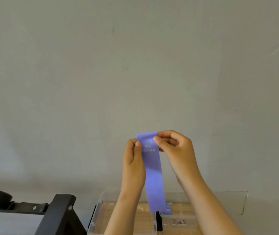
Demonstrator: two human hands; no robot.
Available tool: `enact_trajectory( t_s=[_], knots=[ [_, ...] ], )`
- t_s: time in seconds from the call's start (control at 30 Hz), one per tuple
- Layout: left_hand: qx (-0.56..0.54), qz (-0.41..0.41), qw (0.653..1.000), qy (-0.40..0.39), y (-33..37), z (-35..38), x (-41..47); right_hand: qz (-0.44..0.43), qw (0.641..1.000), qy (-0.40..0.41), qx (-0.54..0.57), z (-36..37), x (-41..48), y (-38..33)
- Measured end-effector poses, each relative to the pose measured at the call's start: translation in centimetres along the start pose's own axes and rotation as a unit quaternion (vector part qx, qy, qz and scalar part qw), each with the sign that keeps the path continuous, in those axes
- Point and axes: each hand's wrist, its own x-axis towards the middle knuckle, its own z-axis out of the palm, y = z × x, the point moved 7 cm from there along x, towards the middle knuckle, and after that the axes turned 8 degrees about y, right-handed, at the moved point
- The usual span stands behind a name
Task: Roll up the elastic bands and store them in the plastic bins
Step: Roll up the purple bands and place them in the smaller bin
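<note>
Flat purple elastic band [152, 170] held up vertical and unrolled, in front of the grey wall [135, 65]. My left hand [133, 160] pinches its left edge near the top: thumb on the near face, fingers curled behind. My right hand [176, 150] pinches the top right corner between thumb and forefinger, other fingers curled clear of the band. White print lies between my two thumbs. Lower end hangs free, crossing the clear plastic bins [101, 200] below. Black metal frame [62, 211] at near left
</note>
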Motion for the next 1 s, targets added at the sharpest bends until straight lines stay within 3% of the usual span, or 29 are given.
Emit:
enact_trajectory(
  t_s=[0.6,0.77,1.0],
  knots=[
    [-0.011,0.022,0.998,0.054,0.6,0.5,0.4,0.033,0.999,-0.039,-0.005,0.1,-0.3,0.5],
    [-0.005,0.037,0.999,0.027,0.9,0.5,0.3,0.014,1.000,-0.016,-0.001,-0.3,0.1,0.4],
    [-0.009,0.027,0.997,-0.075,1.8,-0.3,1.3,0.021,0.999,-0.039,0.024,-0.9,0.7,-0.2]
  ],
)
